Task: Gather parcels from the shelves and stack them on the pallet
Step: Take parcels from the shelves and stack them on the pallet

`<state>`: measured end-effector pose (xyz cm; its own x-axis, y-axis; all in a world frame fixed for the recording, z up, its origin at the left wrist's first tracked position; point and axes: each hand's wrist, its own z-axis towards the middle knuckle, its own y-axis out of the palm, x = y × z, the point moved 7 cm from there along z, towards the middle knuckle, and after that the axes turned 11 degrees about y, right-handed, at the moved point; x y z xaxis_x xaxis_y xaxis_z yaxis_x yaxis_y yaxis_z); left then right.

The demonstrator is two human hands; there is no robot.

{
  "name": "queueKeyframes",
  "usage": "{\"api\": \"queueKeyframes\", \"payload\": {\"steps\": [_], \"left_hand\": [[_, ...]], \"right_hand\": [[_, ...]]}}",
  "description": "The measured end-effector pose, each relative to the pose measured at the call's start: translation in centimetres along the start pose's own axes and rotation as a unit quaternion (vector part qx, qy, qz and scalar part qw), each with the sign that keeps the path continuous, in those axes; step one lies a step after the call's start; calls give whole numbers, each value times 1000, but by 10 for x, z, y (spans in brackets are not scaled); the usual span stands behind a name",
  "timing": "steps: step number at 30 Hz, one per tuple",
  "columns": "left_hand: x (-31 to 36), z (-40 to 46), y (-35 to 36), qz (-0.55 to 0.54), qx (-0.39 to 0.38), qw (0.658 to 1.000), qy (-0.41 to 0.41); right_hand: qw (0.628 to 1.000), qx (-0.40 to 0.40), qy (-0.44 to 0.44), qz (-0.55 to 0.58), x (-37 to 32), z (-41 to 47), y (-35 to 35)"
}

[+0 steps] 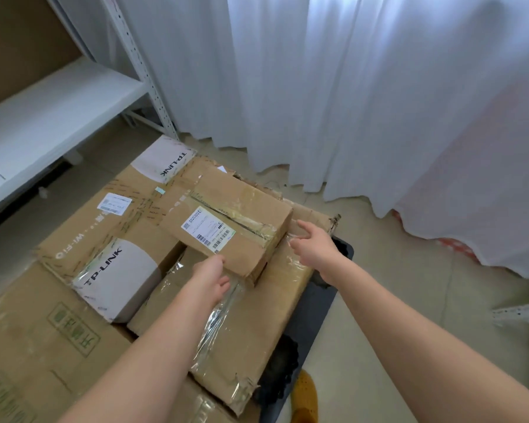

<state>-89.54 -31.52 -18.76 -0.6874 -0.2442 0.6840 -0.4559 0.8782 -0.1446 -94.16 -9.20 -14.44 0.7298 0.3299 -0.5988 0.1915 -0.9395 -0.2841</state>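
head: parcels [226, 227] on pallet [312, 303]

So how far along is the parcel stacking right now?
Done: several boxes, including a TP-LINK box, already cover the pallet. In hand: the left hand and right hand flank the labelled parcel on top. Left: unclear; the visible shelf shows no parcels.
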Motion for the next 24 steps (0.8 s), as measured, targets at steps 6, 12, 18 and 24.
{"api": "queueKeyframes", "payload": {"steps": [6,12,18,24], "left_hand": [[25,-93,-15,9,-90,995,52],[28,-204,-8,40,-217,973,69],[9,-317,20,80,-304,946,85],[-32,-430,43,108,-386,910,105]], "right_hand": [[993,58,-38,98,5,-111,-27],[974,79,-44,209,29,-220,-52],[953,149,-73,252,80,-333,-115],[917,233,-103,306,159,-451,-165]]}}
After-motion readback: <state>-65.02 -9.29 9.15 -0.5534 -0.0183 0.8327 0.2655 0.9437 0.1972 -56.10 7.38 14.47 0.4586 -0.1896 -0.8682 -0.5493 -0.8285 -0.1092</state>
